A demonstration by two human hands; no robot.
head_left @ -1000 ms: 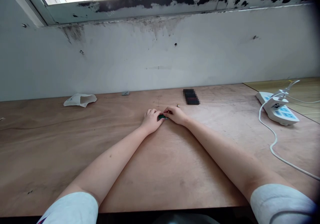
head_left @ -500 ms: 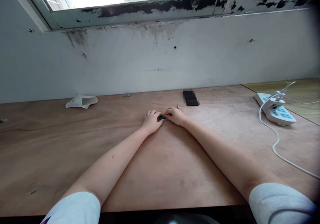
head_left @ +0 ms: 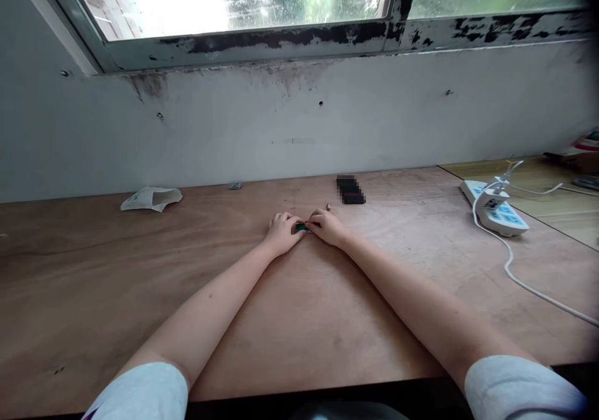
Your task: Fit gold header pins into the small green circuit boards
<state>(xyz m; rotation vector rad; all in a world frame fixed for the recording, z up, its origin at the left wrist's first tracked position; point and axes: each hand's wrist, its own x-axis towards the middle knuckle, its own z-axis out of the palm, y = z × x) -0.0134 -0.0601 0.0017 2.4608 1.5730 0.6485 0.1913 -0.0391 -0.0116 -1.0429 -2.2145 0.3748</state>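
Both my hands meet over the middle of the wooden table. My left hand (head_left: 283,234) is curled round the left side of a small green object (head_left: 301,227), thumb and fingers closed on it. From the right, my right hand (head_left: 326,226) pinches at the object's right end; what lies between those fingertips is too small to make out. A little silvery edge shows under the green piece. Just beyond my right hand stands a tiny brass-coloured item (head_left: 328,207).
On the wooden table (head_left: 281,320), a crumpled white packet (head_left: 150,199) lies at the back left, near a small grey piece (head_left: 234,185). A black pixelated item (head_left: 350,190) sits behind my right hand. A white power strip (head_left: 503,218) with a cable is at the right.
The camera view has tilted up and turned slightly right, showing more window and more items at the far right. My hands remain together at the green object.
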